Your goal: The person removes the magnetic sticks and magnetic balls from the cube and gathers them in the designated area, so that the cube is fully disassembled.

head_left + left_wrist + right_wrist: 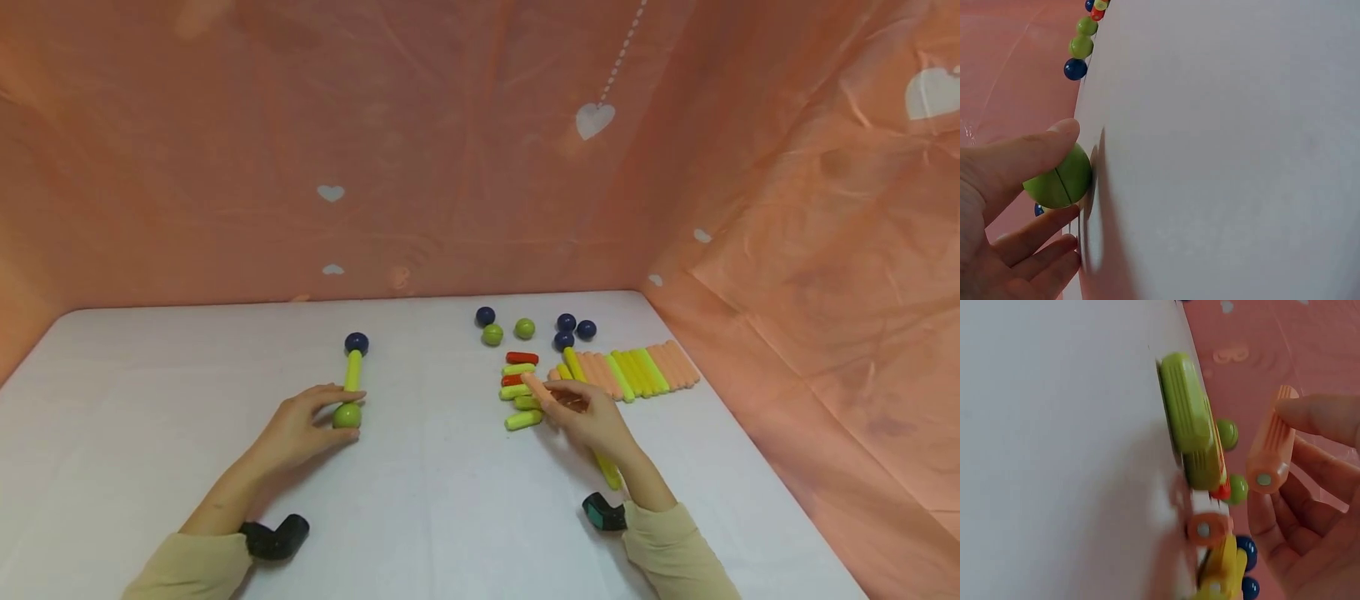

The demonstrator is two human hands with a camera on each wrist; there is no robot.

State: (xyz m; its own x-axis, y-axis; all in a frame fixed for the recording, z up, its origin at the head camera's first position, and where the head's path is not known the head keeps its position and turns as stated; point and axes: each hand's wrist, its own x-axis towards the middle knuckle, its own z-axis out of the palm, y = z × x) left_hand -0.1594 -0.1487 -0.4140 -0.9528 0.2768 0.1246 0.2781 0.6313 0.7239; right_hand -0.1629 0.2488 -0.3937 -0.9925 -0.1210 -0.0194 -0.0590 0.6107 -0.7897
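My left hand (300, 429) pinches a green ball (347, 416) between thumb and fingers, low over the white table; the left wrist view shows a seam across that ball (1063, 181). A yellow-green rod (352, 371) runs from it to a dark blue ball (357, 342) at the far end. On the other side, my right hand (596, 425) grips a short peach rod (536, 387), raised above a group of short rods. In the right wrist view, a small round disc sits in the end of this peach rod (1272, 447). Below it lies a light green rod (1185, 403).
Short red rods (522, 358) and light green rods (523, 420) lie left of the right hand. Behind them are loose blue balls (566, 322) and green balls (525, 328). A row of long peach, yellow and green rods (637, 372) extends right. Orange cloth (450, 167) hangs behind.
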